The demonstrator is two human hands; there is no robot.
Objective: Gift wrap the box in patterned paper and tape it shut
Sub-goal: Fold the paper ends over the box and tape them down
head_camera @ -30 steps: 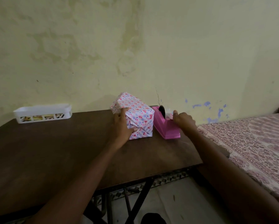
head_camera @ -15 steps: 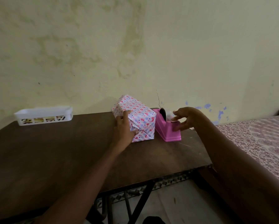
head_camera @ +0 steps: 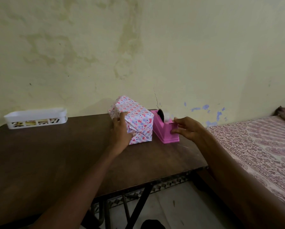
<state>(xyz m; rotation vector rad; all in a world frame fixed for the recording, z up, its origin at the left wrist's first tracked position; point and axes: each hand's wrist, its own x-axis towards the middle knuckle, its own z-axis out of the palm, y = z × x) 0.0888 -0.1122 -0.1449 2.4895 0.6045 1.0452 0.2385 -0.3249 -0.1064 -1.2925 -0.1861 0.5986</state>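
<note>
The box (head_camera: 138,116), wrapped in white paper with pink and blue hearts, lies on the dark wooden table (head_camera: 56,154) near the wall. My left hand (head_camera: 120,131) grips its near left corner, thumb across the folded end flaps. A pink tape dispenser (head_camera: 161,129) stands just right of the box. My right hand (head_camera: 188,129) is at the dispenser's near end, with index finger and thumb pinching at the cutter. The clear tape strip is too faint to make out.
A white slotted plastic tray (head_camera: 36,118) with some items inside sits at the table's back left. A bed with a patterned cover (head_camera: 262,146) stands close on the right. The wall runs right behind the table, and the table's iron frame (head_camera: 138,195) shows below its front edge.
My right hand lifted off the dispenser's top and drew back toward its near end in a pinch. The left hand and the box stayed put. The view shifted slightly.
</note>
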